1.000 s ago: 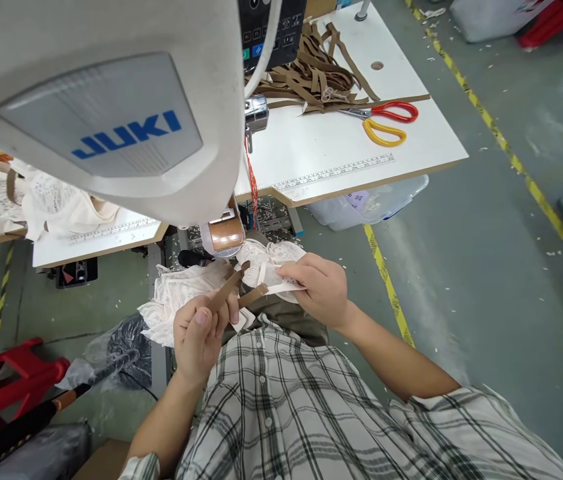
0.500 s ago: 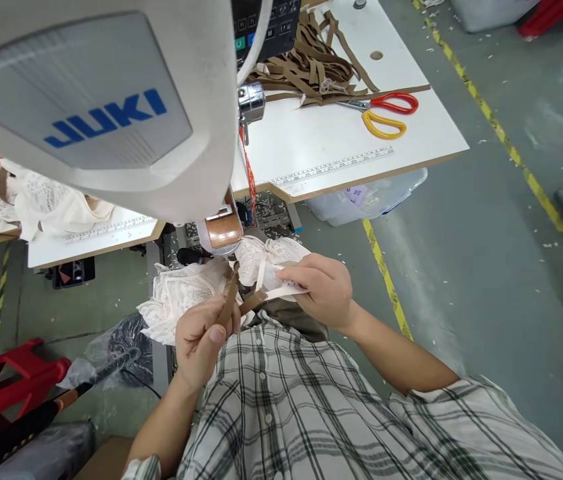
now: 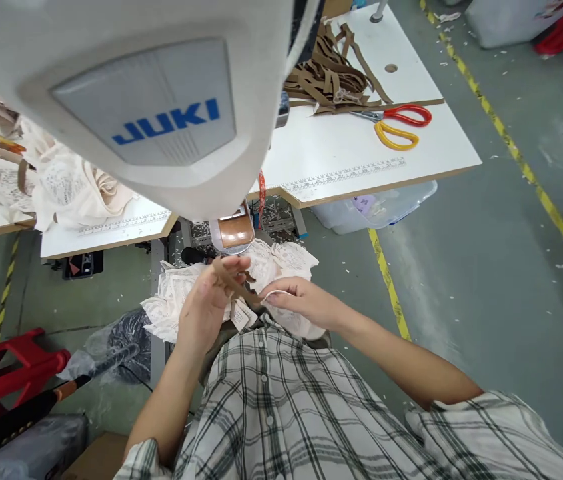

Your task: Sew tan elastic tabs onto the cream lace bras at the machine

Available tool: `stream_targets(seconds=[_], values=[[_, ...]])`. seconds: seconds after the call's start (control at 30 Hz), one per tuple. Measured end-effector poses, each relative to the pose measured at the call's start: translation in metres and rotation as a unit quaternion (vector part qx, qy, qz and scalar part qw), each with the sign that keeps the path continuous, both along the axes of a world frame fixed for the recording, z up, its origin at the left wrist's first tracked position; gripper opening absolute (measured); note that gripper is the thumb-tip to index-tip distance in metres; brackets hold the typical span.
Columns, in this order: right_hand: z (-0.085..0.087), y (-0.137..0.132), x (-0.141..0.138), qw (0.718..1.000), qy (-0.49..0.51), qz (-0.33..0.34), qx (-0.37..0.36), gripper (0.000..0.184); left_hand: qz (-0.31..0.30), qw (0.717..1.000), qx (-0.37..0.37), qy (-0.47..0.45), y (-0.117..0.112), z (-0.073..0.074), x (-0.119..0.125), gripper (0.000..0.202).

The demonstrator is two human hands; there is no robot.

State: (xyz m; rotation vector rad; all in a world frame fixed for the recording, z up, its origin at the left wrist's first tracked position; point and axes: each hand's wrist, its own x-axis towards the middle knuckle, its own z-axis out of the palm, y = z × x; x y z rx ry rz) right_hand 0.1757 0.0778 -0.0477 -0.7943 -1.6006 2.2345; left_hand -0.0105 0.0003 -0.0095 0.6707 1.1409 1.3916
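A brown elastic strap [image 3: 235, 283] runs between my two hands, low in front of the plaid shirt. My left hand [image 3: 205, 300] has the strap across its fingers, which are partly stretched out. With thumb and forefinger, my right hand [image 3: 304, 300] pinches a thin white strap, its grip close to the lower end of the brown one. The white strap seems to belong to the cream lace bra [image 3: 294, 257] over my lap. Left of it lies more cream lace [image 3: 168, 300], partly behind my left hand. A small white label [image 3: 241, 315] shows between the hands.
The sewing machine head [image 3: 171, 120] hangs above my hands. On the white table [image 3: 331, 150] are a pile of brown straps [image 3: 331, 73] and red-and-yellow scissors [image 3: 401, 123]. More lace bras [image 3: 74, 190] lie at left. A clear bin [image 3: 376, 207] is under the table.
My left hand has risen and its fingers have opened out around the brown strap. My right hand has moved slightly down and toward the brown strap's end. The view has shifted a little.
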Motion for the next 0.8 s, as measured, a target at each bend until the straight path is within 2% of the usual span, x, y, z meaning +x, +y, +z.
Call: stream_targets(seconds=[0.07,0.1,0.13,0.2,0.27,0.37,0.5,0.57,0.6,0.67,0.73,0.8], values=[[-0.009,-0.011,-0.007,0.978,0.038,-0.008,-0.206,0.034,-0.074,0.996,-0.039,0.042,0.001,-0.005,-0.001,0.047],[-0.013,-0.015,-0.009,0.96,0.044,-0.032,-0.274,0.037,-0.114,0.99,-0.05,0.067,-0.001,-0.008,0.0,0.046],[-0.016,-0.02,-0.01,0.946,0.046,-0.054,-0.316,0.039,-0.15,0.983,-0.057,0.088,-0.003,-0.011,0.002,0.043],[-0.017,-0.024,-0.01,0.942,0.038,-0.09,-0.322,0.039,-0.182,0.975,-0.057,0.114,-0.007,-0.018,0.007,0.035],[-0.015,-0.024,-0.007,0.962,0.022,-0.109,-0.251,0.035,-0.162,0.977,-0.042,0.132,-0.009,-0.022,0.011,0.028],[-0.006,-0.02,-0.005,0.987,-0.008,-0.111,-0.118,0.029,-0.095,0.984,-0.048,0.143,-0.008,-0.022,0.014,0.018],[0.002,-0.016,-0.005,0.995,-0.052,-0.083,-0.024,0.031,-0.023,0.989,-0.089,0.119,-0.006,-0.02,0.016,0.02],[0.001,-0.01,-0.002,0.987,-0.091,-0.088,0.098,0.029,-0.014,0.988,-0.101,0.113,-0.006,-0.021,0.016,0.02],[0.0,-0.003,0.001,0.971,-0.113,-0.107,0.181,0.027,-0.01,0.988,-0.104,0.11,-0.006,-0.021,0.015,0.021],[-0.005,0.024,0.008,0.912,-0.156,-0.173,0.337,0.025,0.007,0.987,-0.113,0.113,-0.007,-0.021,0.013,0.021],[-0.01,0.068,0.019,0.835,-0.194,-0.254,0.447,0.025,0.031,0.982,-0.133,0.133,-0.01,-0.02,0.01,0.023],[-0.01,0.126,0.037,0.757,-0.246,-0.313,0.518,0.028,0.051,0.974,-0.161,0.154,-0.012,-0.021,0.004,0.028]])
